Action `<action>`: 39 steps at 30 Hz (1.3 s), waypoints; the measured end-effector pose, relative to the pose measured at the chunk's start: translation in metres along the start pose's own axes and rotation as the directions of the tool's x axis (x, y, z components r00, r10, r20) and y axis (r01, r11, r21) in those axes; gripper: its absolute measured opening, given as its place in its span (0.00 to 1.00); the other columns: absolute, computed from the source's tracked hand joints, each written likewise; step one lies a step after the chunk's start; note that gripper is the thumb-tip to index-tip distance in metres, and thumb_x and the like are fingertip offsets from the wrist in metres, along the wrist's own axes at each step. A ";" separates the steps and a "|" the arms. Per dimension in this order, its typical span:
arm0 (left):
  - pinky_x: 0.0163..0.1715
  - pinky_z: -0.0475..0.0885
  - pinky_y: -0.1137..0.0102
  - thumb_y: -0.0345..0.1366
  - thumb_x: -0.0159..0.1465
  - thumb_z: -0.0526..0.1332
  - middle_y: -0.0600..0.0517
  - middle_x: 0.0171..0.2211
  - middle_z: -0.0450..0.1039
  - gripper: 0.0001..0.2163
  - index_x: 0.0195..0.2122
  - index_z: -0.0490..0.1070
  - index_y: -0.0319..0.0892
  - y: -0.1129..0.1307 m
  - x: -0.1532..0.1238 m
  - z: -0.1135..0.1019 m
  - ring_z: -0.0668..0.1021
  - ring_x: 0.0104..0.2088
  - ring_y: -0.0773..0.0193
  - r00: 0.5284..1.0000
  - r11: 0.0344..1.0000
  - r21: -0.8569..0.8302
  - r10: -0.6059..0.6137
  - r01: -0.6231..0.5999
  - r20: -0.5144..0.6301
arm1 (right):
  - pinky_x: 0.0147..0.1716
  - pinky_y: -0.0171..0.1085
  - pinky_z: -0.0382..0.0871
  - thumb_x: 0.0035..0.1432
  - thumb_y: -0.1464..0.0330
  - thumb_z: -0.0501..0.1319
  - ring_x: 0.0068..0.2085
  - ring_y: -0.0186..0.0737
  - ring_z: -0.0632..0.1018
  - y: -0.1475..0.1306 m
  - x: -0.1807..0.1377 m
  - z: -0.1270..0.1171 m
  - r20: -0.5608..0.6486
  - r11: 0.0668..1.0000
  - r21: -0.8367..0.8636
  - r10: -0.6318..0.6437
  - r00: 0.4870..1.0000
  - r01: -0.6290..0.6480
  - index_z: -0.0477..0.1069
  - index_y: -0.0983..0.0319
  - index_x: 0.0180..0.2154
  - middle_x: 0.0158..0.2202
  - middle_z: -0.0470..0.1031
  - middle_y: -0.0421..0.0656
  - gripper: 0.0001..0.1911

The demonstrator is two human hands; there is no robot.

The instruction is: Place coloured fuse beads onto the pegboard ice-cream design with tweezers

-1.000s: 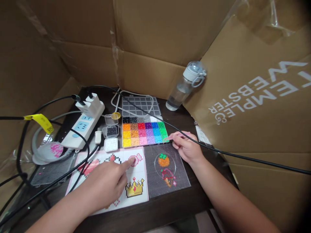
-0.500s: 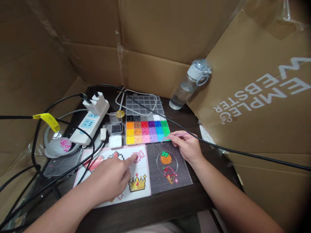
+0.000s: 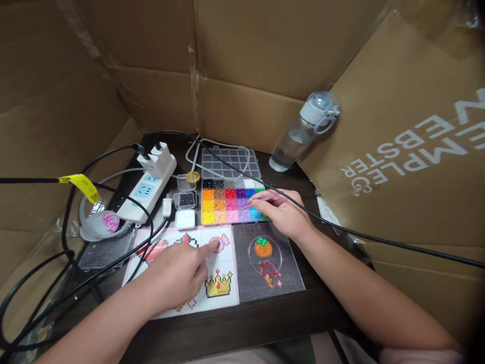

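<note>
Head camera: the right hand (image 3: 290, 215) pinches pink tweezers (image 3: 270, 195), their tips at or just above the lilac compartment of the bead organizer (image 3: 217, 224); whether a bead sits between them is too small to tell. With the compartments so close together, a careless nudge of the tips could flick beads among neighbouring colours. The left hand (image 3: 180, 268) has its index finger extended onto the pink candy pattern (image 3: 225, 242) of the pattern sheet (image 3: 222, 265), other fingers curled; whether they hide anything cannot be told. That fingertip covers part of the candy, so a cell could be misread. Just beside the sheet lies the pegboard (image 3: 291, 284), bearing an orange fruit figure (image 3: 263, 247) and a red-and-orange figure (image 3: 269, 279); a bumped board might loosen their beads. A black cable (image 3: 359, 241) crosses before the right hand; contact is unclear, but a snag could jerk the tweezers.
</note>
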State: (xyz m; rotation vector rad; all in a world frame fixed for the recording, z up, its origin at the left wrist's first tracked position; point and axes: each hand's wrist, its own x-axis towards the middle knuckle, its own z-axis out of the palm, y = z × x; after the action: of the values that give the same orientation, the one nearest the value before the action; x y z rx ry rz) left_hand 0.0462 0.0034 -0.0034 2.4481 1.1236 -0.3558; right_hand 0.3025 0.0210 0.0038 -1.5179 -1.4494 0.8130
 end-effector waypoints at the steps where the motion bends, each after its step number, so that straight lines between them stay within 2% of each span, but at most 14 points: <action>1: 0.33 0.70 0.60 0.35 0.67 0.44 0.42 0.33 0.79 0.25 0.65 0.60 0.47 0.000 0.000 0.000 0.80 0.34 0.49 1.000 1.000 0.000 -0.002 0.002 0.005 | 0.32 0.37 0.72 0.52 0.62 0.68 0.30 0.38 0.78 -0.002 0.003 0.006 0.017 0.999 -0.014 -0.032 0.999 0.032 0.81 0.61 0.30 0.29 0.81 0.42 0.08; 4: 0.31 0.69 0.63 0.35 0.66 0.44 0.43 0.32 0.79 0.26 0.66 0.59 0.48 0.000 0.000 -0.001 0.80 0.33 0.51 1.000 1.000 -0.013 0.002 -0.002 0.021 | 0.35 0.39 0.74 0.52 0.62 0.67 0.32 0.39 0.80 -0.005 0.009 0.024 0.039 0.998 -0.006 -0.062 0.997 0.063 0.80 0.60 0.30 0.31 0.82 0.43 0.08; 10: 0.31 0.70 0.62 0.34 0.66 0.45 0.41 0.33 0.79 0.27 0.67 0.56 0.45 -0.001 0.000 -0.001 0.80 0.34 0.50 0.998 0.999 -0.032 0.004 -0.002 0.060 | 0.31 0.39 0.77 0.52 0.65 0.67 0.30 0.40 0.81 0.000 0.005 0.044 0.034 0.998 0.034 -0.056 0.998 0.055 0.80 0.59 0.28 0.30 0.82 0.44 0.05; 17: 0.32 0.70 0.61 0.34 0.66 0.45 0.43 0.33 0.79 0.26 0.67 0.57 0.46 -0.001 0.001 -0.001 0.80 0.34 0.49 0.997 0.999 -0.037 0.000 0.002 0.072 | 0.36 0.39 0.79 0.52 0.68 0.67 0.33 0.40 0.82 0.002 0.003 0.045 0.034 0.998 0.043 -0.045 0.998 0.043 0.81 0.59 0.27 0.31 0.83 0.43 0.03; 27: 0.33 0.70 0.63 0.34 0.66 0.46 0.44 0.30 0.78 0.26 0.67 0.56 0.47 0.000 0.001 -0.002 0.80 0.33 0.52 0.997 0.999 -0.042 -0.011 0.015 0.072 | 0.35 0.39 0.79 0.51 0.67 0.68 0.34 0.41 0.82 0.003 0.006 0.044 0.012 0.998 0.026 -0.049 0.999 0.049 0.80 0.58 0.27 0.32 0.83 0.44 0.03; 33: 0.32 0.70 0.59 0.34 0.67 0.44 0.43 0.31 0.78 0.26 0.67 0.57 0.45 -0.001 0.001 -0.001 0.80 0.33 0.48 0.998 0.999 -0.050 0.009 -0.006 0.058 | 0.34 0.38 0.78 0.51 0.68 0.68 0.32 0.40 0.82 0.002 0.006 0.043 0.015 0.998 0.041 -0.048 0.999 0.047 0.81 0.58 0.27 0.31 0.83 0.43 0.03; 39: 0.31 0.70 0.59 0.34 0.67 0.43 0.43 0.31 0.79 0.26 0.67 0.56 0.45 0.000 0.002 -0.002 0.80 0.33 0.47 0.997 1.000 -0.028 0.010 -0.008 0.076 | 0.33 0.38 0.79 0.51 0.68 0.68 0.32 0.40 0.82 0.001 0.006 0.046 0.025 0.998 0.057 -0.041 0.999 0.040 0.80 0.58 0.26 0.30 0.83 0.43 0.03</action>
State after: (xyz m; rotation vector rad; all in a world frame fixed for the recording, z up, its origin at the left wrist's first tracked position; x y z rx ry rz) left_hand 0.0474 0.0057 -0.0027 2.3933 1.0784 -0.4247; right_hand 0.2626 0.0332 -0.0153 -1.4363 -1.4596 0.8456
